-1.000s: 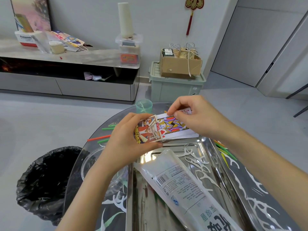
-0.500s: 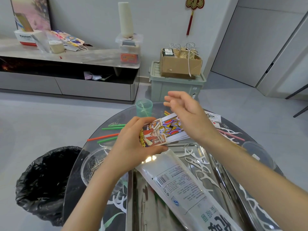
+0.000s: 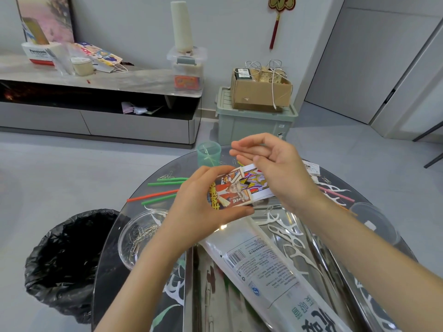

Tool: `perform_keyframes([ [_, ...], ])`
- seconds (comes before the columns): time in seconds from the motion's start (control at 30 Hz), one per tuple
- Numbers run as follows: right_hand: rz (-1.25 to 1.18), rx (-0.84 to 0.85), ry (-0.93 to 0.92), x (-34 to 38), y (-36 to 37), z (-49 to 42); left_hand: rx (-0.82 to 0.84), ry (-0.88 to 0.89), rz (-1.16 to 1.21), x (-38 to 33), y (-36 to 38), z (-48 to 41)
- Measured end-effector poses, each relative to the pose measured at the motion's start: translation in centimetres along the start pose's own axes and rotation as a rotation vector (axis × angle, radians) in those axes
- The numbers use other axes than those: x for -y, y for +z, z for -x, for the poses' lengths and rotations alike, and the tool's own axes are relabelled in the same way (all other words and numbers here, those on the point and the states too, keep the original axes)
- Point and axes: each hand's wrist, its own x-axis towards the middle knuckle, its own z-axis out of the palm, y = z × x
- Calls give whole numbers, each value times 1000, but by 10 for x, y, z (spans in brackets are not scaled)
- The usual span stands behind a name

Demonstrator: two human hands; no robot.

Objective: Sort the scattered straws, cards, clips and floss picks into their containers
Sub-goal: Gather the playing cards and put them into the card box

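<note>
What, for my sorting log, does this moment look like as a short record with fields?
left hand: grips the card box
cards: stick partway out of the card box
right hand: loosely open just above the cards, holding nothing
straws: green and red, loose on the glass table
clips: a heap in the clear bowl
floss picks: loose in the metal tray

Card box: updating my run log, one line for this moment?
left hand grips card box | right hand hovers over cards, holding nothing | straws unsorted
</note>
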Motion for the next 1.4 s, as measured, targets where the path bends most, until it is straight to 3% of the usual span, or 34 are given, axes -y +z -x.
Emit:
perform_keyframes([
  [0.2, 305, 96, 48, -10, 21, 6, -75, -5, 26, 0, 4, 0],
  [0.33, 403, 22, -26, -5, 5, 26, -103, -52, 7, 4, -4, -2],
  [0.43, 487, 112, -6, -9, 6, 47, -121, -78, -5, 7, -4, -2],
  [0.6, 520, 211, 48, -20, 14, 54, -115, -59, -72, 11, 1, 1],
  [0.67, 399, 230, 68, -14, 7, 47, -108, -51, -72, 12, 0, 1],
  [0.77, 311, 84, 38, -18, -12, 20, -33, -4, -62, 11, -1, 2],
  [0.83, 473, 3, 32, -30, -27, -8, 12, -2, -129, 15, -3, 2],
  [1.03, 1075, 304, 183, -76, -58, -69, -68, -23, -271, 25, -10, 2],
  [1.2, 1171, 474, 169, -92, -56, -94, -81, -57, -286, 30, -20, 3],
  [1.4, 1204, 541, 98, -104, -52, -112, -110, -99, -319, 36, -31, 1],
])
